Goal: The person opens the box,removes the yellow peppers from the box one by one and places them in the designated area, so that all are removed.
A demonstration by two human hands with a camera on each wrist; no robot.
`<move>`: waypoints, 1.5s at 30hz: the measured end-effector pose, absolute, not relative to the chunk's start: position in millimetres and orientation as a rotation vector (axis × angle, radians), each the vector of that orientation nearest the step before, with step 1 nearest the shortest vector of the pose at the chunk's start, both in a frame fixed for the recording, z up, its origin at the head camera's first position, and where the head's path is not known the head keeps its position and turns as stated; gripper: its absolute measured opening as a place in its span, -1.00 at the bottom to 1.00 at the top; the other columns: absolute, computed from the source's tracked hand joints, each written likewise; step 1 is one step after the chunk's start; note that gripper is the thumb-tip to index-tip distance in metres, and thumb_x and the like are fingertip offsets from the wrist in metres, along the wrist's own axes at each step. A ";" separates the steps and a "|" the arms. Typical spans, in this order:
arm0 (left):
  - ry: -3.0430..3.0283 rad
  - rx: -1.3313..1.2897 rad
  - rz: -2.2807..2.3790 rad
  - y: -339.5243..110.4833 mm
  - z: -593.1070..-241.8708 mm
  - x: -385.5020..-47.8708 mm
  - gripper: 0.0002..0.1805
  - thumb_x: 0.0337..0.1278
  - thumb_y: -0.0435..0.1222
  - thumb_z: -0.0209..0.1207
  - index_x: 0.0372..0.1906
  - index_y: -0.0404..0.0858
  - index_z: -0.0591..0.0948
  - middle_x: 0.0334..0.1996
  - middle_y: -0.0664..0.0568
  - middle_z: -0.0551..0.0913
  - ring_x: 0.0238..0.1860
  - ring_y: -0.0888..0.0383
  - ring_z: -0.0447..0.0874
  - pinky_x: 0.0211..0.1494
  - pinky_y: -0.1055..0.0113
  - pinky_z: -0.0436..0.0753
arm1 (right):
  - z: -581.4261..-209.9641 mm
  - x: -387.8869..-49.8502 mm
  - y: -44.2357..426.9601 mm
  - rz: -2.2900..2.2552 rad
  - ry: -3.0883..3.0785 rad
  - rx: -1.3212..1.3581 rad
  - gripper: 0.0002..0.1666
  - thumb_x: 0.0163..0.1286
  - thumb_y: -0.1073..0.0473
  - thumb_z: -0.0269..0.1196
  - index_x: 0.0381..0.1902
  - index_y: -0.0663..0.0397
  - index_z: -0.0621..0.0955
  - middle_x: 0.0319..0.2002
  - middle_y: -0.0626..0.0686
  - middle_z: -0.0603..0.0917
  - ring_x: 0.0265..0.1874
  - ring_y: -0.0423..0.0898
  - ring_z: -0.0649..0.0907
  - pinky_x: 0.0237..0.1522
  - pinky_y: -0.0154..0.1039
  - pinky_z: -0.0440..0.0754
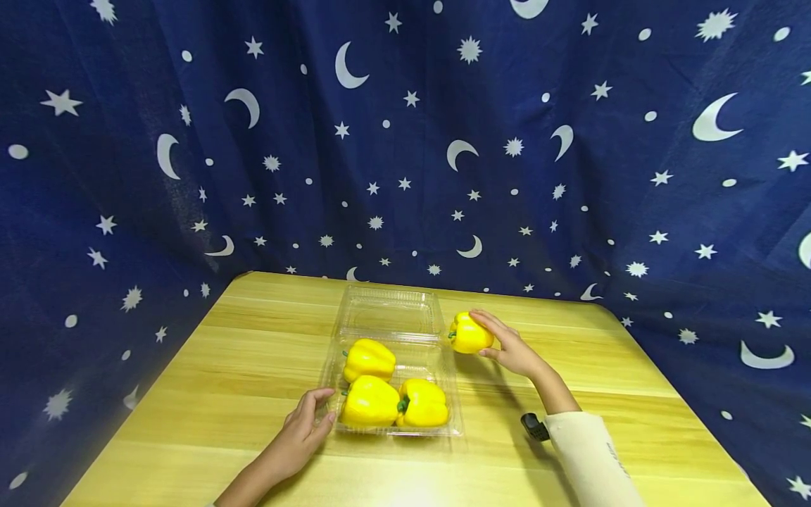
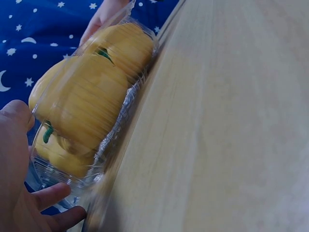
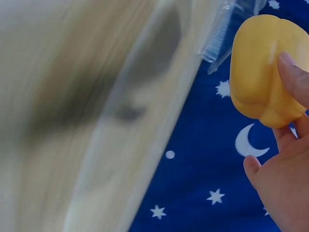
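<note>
My right hand (image 1: 514, 351) holds a yellow bell pepper (image 1: 470, 334) above the table, just right of a clear plastic clamshell box (image 1: 419, 369). In the right wrist view the thumb lies along one side of that pepper (image 3: 260, 63), with fingers behind it. Three more yellow bell peppers sit in the box: a back-left pepper (image 1: 369, 360), a front-left pepper (image 1: 370, 403) and a front-right pepper (image 1: 426, 404). At the box's front-left corner is my left hand (image 1: 296, 438), thumb and fingers spread against its side. Through the clear wall, peppers (image 2: 91, 96) show in the left wrist view.
The box's clear lid (image 1: 389, 311) lies folded open toward the back of the wooden table (image 1: 253, 338). A dark blue curtain (image 1: 405, 141) with moons and stars hangs behind and around. A black device (image 1: 535, 427) is at the right wrist.
</note>
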State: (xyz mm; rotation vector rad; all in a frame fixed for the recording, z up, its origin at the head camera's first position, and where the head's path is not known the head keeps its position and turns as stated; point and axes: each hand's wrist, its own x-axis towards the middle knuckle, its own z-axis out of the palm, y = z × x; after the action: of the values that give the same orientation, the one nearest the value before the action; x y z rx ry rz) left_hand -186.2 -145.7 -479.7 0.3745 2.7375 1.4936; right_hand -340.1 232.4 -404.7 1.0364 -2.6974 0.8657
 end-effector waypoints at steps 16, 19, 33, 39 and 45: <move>2.755 0.336 1.479 -143.4 -478.8 -185.9 -0.51 0.37 -0.07 -0.16 0.22 -0.29 0.18 0.24 -0.20 0.25 0.28 -0.24 0.18 0.20 -0.35 0.06 | -434.1 -339.4 247.5 0.988 -2.783 1.047 -0.22 0.10 0.42 0.25 0.29 0.25 0.24 0.31 0.33 0.20 0.28 0.35 0.18 0.20 0.37 0.08; 2.754 0.348 1.486 -143.7 -479.4 -186.0 -0.51 0.37 -0.08 -0.15 0.22 -0.31 0.17 0.25 -0.21 0.24 0.28 -0.25 0.18 0.20 -0.32 0.14 | -434.8 -339.1 247.8 1.013 -2.796 1.031 -0.22 0.11 0.42 0.25 0.30 0.24 0.24 0.31 0.33 0.20 0.29 0.34 0.18 0.21 0.35 0.09; 2.710 0.365 1.512 -145.4 -478.7 -186.1 -0.49 0.37 -0.07 -0.17 0.22 -0.33 0.15 0.27 -0.24 0.19 0.30 -0.30 0.12 0.18 -0.34 0.18 | -441.1 -346.5 252.8 1.104 -2.807 0.998 -0.19 0.08 0.48 0.23 0.31 0.20 0.23 0.32 0.31 0.20 0.29 0.32 0.17 0.23 0.33 0.08; 2.733 0.363 1.499 -145.4 -480.2 -186.3 -0.50 0.37 -0.08 -0.17 0.22 -0.32 0.15 0.27 -0.23 0.21 0.30 -0.28 0.14 0.19 -0.38 0.07 | -437.3 -345.3 253.3 1.179 -2.871 0.919 -0.14 0.08 0.47 0.24 0.34 0.18 0.18 0.34 0.32 0.16 0.30 0.34 0.14 0.23 0.34 0.07; 2.746 0.365 1.489 -145.8 -480.7 -186.9 -0.51 0.37 -0.09 -0.16 0.23 -0.31 0.16 0.26 -0.24 0.21 0.29 -0.28 0.15 0.20 -0.38 0.02 | -435.7 -345.1 253.8 1.169 -2.934 0.831 -0.07 0.07 0.48 0.23 0.38 0.17 0.10 0.35 0.34 0.12 0.31 0.34 0.13 0.25 0.32 0.06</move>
State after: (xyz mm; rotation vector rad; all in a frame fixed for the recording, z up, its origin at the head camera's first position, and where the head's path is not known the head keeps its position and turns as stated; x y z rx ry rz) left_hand -186.9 -145.8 -480.7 0.3652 2.7456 1.4892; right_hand -345.1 253.8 -435.7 0.8310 -2.9343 1.1689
